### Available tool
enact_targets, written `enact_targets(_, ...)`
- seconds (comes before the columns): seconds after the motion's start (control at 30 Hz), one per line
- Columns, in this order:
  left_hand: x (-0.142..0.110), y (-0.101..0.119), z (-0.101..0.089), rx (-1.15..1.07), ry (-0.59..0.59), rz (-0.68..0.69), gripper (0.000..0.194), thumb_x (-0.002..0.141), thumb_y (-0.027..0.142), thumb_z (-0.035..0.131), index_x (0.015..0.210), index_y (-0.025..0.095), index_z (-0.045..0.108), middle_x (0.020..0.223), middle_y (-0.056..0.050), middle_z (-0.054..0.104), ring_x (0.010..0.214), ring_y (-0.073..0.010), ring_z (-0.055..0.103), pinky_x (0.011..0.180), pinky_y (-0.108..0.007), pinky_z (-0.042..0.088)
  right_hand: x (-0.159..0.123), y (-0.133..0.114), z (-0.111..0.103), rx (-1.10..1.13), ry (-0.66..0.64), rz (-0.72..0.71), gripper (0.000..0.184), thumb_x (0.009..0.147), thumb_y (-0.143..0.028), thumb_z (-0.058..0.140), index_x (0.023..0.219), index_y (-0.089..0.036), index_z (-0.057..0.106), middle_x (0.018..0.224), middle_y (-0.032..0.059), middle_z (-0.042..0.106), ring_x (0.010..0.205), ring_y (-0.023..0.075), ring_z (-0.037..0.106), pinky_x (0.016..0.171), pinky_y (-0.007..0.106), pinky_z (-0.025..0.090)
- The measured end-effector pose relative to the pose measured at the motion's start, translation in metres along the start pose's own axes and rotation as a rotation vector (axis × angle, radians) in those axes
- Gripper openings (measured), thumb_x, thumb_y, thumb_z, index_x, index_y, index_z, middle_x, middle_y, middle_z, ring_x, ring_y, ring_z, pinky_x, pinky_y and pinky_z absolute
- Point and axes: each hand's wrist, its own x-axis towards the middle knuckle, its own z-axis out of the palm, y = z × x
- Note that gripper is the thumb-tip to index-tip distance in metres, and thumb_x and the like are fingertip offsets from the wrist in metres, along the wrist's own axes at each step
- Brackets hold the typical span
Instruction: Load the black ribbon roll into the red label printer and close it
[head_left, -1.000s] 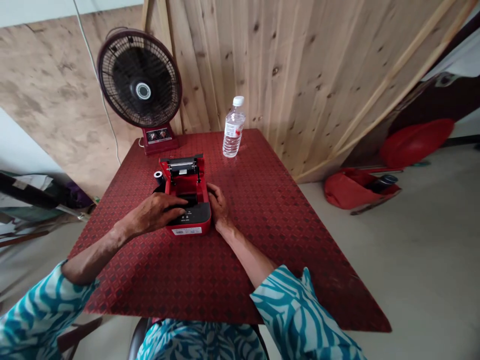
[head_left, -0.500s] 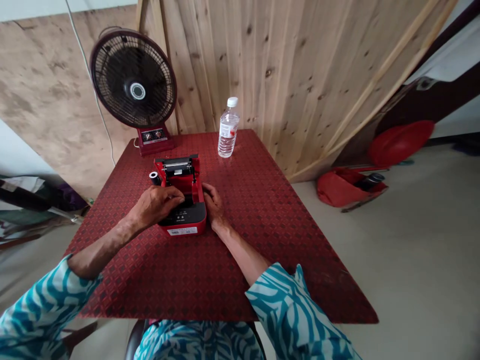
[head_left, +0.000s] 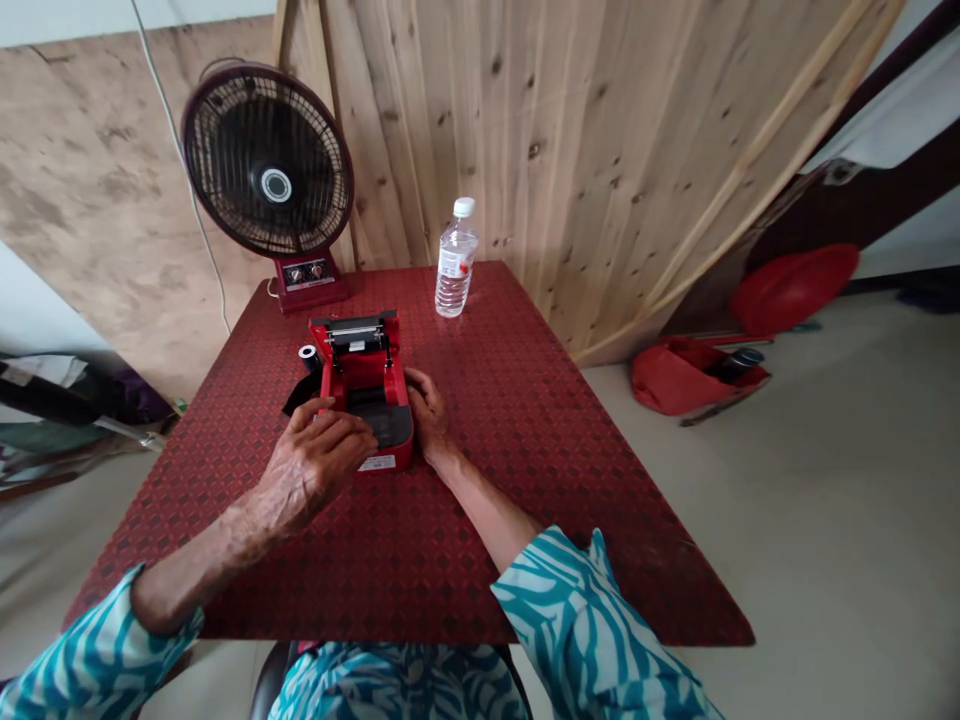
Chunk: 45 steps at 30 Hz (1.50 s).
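Note:
A small red printer [head_left: 365, 375] sits mid-table with its lid [head_left: 354, 330] tipped up at the back and its black compartment exposed. My left hand [head_left: 315, 468] hovers just over the printer's front-left corner, fingers curled together and thumb out; whatever is inside them is hidden. My right hand [head_left: 427, 415] presses against the printer's right side, fingers along the casing. A small black-and-white roll [head_left: 307, 353] stands on the table left of the printer, and a black strip [head_left: 298, 397] lies beside it.
The red patterned table [head_left: 525, 400] carries a dark red desk fan [head_left: 268, 180] at the back left and a clear water bottle [head_left: 455, 262] at the back. Wooden boards lean behind. A red bag [head_left: 675, 375] lies on the floor to the right.
My left hand has drawn back out of the printer's compartment toward me and lifted over the front-left corner. The right hand stays against the printer's side.

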Motion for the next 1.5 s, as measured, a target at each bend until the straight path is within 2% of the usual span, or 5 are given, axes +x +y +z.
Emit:
enact_targets(0.67,-0.031,0.01,0.034,0.008,0.271,-0.042,0.026,0.093,0.011,0.048,0.114,0.019,0.061,0.114,-0.006,0.069,0.11,-0.0184,0.06,0.104,-0.041,0.033,0.07,-0.04,0.01,0.006,-0.083,0.044,0.046,0.08,-0.063,0.048,0.106,-0.03,0.064,0.118,0.0011,0.066,0.109,0.0234,0.058,0.094,0.044,0.043)
enact_targets(0.9,-0.031,0.007,0.035,-0.011,0.274,-0.02,0.026,0.093,0.01,0.048,0.115,0.018,0.059,0.113,-0.006,0.07,0.11,-0.0176,0.06,0.106,-0.041,0.031,0.039,-0.056,0.001,-0.122,-0.076,-0.124,0.033,0.08,-0.05,0.056,0.065,-0.023,0.068,0.1,0.0032,0.068,0.106,0.0227,0.058,0.097,0.04,0.04)
enact_targets(1.17,-0.031,0.007,0.032,-0.108,0.3,-0.048,0.025,0.09,0.014,0.054,0.113,0.022,0.061,0.11,-0.005,0.07,0.106,-0.0179,0.062,0.105,-0.04,0.034,0.01,-0.039,-0.006,-0.053,-0.102,0.003,0.027,0.072,-0.037,0.065,0.097,-0.027,0.068,0.113,0.0009,0.064,0.112,0.0212,0.055,0.103,0.041,0.038)
enact_targets(1.37,-0.019,-0.032,0.028,-0.77,0.559,-0.74,0.038,0.084,0.041,0.061,0.115,0.02,0.06,0.112,-0.01,0.067,0.105,-0.025,0.061,0.089,-0.039,0.047,0.007,-0.035,-0.002,-0.029,-0.083,0.036,0.03,0.076,-0.036,0.061,0.105,-0.028,0.065,0.116,0.0006,0.064,0.114,0.0225,0.054,0.1,0.042,0.041)
enact_targets(1.5,-0.005,-0.048,0.036,-1.222,0.437,-0.949,0.058,0.069,0.046,0.072,0.117,0.017,0.06,0.112,-0.011,0.067,0.108,-0.0296,0.06,0.091,-0.041,0.046,0.005,-0.033,-0.002,-0.042,-0.08,0.025,0.03,0.077,-0.035,0.059,0.106,-0.028,0.065,0.117,0.0004,0.064,0.115,0.0225,0.054,0.1,0.042,0.041)
